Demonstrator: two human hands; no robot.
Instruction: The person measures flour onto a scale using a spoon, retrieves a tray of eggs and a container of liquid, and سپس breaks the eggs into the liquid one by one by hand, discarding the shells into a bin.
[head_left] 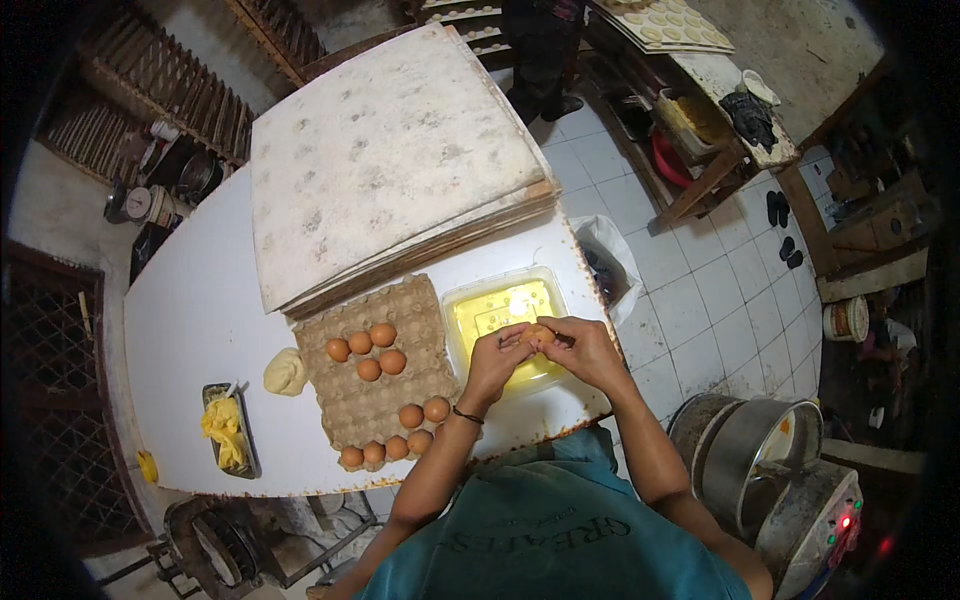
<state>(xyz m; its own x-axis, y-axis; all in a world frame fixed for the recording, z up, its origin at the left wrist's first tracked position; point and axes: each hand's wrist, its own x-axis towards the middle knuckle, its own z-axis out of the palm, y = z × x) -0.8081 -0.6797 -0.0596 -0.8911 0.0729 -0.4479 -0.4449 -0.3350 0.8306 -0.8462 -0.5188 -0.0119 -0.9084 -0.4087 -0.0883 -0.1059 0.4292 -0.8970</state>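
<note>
Over a clear plastic tub (449,318) of yellow liquid, which looks like egg, my two hands meet at the fingertips. A brown egg (538,335) is pinched between them; whether its shell is cracked I cannot make out. My left hand (497,362) grips it from the left with closed fingers, a dark band round that wrist. From the other side my right hand (588,352) closes on the same egg. Just left of the tub lies a cardboard egg tray (415,312), holding several brown eggs (381,334) in two groups, among bare cups.
Behind the tray rises a stack of large floury boards (380,140). A pale dough lump (285,372) and a dish of yellow fat (224,425) sit to the left. A metal mixer bowl (760,450) stands at the lower right. Beyond the table, a person (543,50) stands.
</note>
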